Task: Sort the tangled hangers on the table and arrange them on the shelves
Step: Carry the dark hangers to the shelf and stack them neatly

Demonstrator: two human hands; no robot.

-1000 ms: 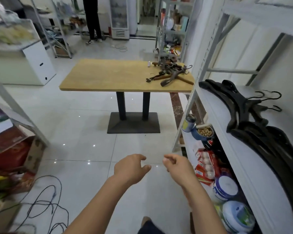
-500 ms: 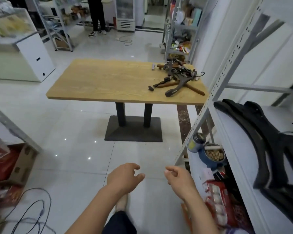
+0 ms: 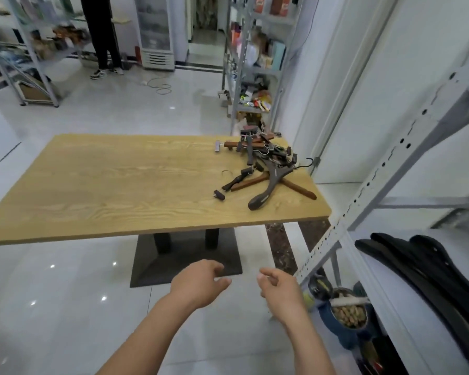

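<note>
Fetch step: left hand (image 3: pixel 198 285) and right hand (image 3: pixel 280 293) empty, fingers (image 3: pixel 215 266) loosely curled, short of the worktop (image 3: pixel 119 185). Next, reach the tangled hangers (image 3: pixel 266 163), tease one free.

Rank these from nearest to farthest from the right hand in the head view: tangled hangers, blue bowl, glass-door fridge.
1. Blue bowl, low down, just right of the right hand.
2. Tangled hangers, on the table's right end.
3. Glass-door fridge, at the room's far end.
</note>
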